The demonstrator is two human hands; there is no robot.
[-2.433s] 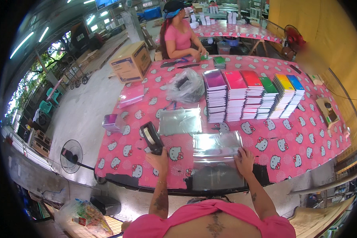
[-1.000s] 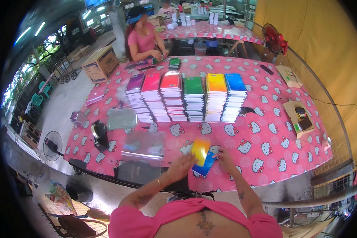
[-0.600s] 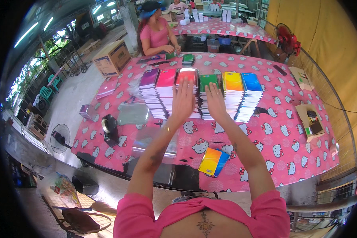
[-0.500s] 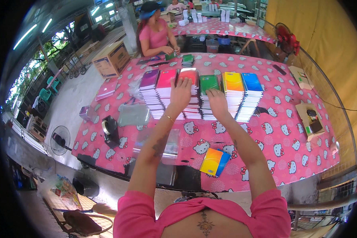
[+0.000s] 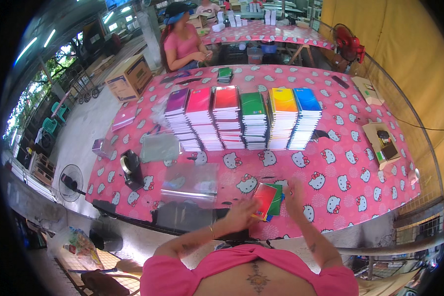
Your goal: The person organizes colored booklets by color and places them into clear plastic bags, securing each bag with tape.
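A small fanned pile lies near the table's front edge. On top of it is a red spiral notebook (image 5: 265, 198), over a green notebook (image 5: 277, 204), with yellow and blue edges showing underneath. My left hand (image 5: 241, 215) is at the red cover's lower left, its fingers smeared by motion, so its grip is unclear. Just right of the green notebook, my right hand (image 5: 294, 200) has its fingers stretched out, slightly blurred, and nothing shows in them. Beyond stand tall notebook stacks in a row: purple (image 5: 177, 100), pink (image 5: 199, 98), red (image 5: 226, 98), green (image 5: 253, 104), yellow (image 5: 283, 100) and blue (image 5: 307, 99).
Clear plastic sheets (image 5: 190, 180) and a black tape dispenser (image 5: 131, 170) lie to the left. Across the pink patterned table (image 5: 325, 217), a co-worker (image 5: 182, 47) stands by a short green notebook stack (image 5: 225, 74). An open cardboard box (image 5: 381, 147) sits at the right.
Both my hands have come back from the red and green stacks to the small pile in front of me. A red and a green notebook now lie over the yellow and blue ones.
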